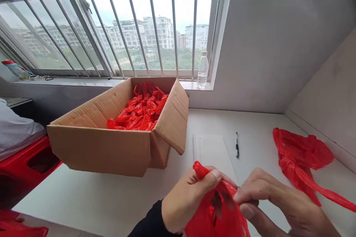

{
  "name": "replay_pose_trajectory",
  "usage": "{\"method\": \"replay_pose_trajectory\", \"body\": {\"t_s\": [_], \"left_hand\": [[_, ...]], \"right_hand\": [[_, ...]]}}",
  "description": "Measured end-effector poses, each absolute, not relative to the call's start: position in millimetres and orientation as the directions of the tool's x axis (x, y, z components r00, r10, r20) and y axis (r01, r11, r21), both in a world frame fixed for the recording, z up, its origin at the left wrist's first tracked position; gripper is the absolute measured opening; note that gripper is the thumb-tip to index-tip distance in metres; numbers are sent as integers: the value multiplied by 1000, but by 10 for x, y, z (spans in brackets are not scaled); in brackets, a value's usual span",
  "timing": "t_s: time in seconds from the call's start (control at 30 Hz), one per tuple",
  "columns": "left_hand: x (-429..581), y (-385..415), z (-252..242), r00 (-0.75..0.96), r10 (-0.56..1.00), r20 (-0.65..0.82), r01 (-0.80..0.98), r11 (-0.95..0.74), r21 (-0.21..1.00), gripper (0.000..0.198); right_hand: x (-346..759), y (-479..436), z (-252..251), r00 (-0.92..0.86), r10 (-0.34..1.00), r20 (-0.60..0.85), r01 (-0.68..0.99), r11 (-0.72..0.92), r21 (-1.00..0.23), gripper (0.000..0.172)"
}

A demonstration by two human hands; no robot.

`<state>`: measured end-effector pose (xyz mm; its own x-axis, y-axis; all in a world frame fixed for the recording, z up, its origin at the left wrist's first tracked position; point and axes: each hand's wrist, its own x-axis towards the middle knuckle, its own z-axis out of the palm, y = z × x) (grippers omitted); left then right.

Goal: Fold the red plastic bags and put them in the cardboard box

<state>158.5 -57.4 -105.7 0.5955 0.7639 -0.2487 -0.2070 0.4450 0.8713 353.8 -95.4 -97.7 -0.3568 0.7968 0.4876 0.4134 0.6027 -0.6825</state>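
Note:
My left hand (189, 196) and my right hand (275, 202) both pinch a crumpled red plastic bag (214, 214) at the bottom centre, just above the white table (91, 196). The left thumb presses a twisted end of the bag that sticks up. An open cardboard box (111, 148) stands on the table to the left, holding several knotted red bags (140, 109). Another loose red bag (302, 161) lies flat on the table to the right of my right hand.
A white sheet of paper (213, 153) and a black pen (237, 145) lie behind my hands. A water bottle (203, 69) stands on the windowsill under a barred window. A red stool (25, 163) with grey cloth sits at the left.

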Motion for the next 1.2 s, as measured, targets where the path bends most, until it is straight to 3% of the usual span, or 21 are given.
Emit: {"method": "replay_pose_trajectory", "body": {"t_s": [0.2, 0.33, 0.47, 0.57, 0.67, 0.83, 1.0, 1.2], "left_hand": [[1463, -522, -930, 651, 746, -141, -18, 201, 979, 23], [1462, -548, -970, 599, 801, -18, 112, -62, 992, 23], [1514, -571, -1166, 439, 851, 289, 325, -450, 831, 39], [1553, -565, -1309, 369, 780, 506, 337, -620, 709, 37], [1557, -556, -1369, 361, 748, 557, 300, -659, 690, 34], [1504, -574, -1389, 377, 771, 513, 314, -628, 712, 32], [1513, -580, -1477, 277, 769, 577, 321, -640, 698, 18], [1561, -550, -1549, 205, 781, 590, 255, -625, 738, 17]], "right_hand": [[3470, -897, -1094, -261, 937, 233, 395, 324, -860, 44], [3451, -800, -1217, -291, 957, 2, 237, 75, -969, 43], [3419, -709, -1326, -339, 935, -102, 106, -70, -992, 42], [3396, -642, -1397, -427, 896, -118, 15, -124, -992, 40], [3405, -600, -1428, -483, 873, -69, -38, -100, -994, 32], [3447, -631, -1424, -279, 960, 30, 205, 90, -975, 24], [3411, -650, -1434, -355, 935, -4, 139, 49, -989, 23], [3409, -605, -1461, -424, 905, 25, 58, 54, -997, 22]]}}
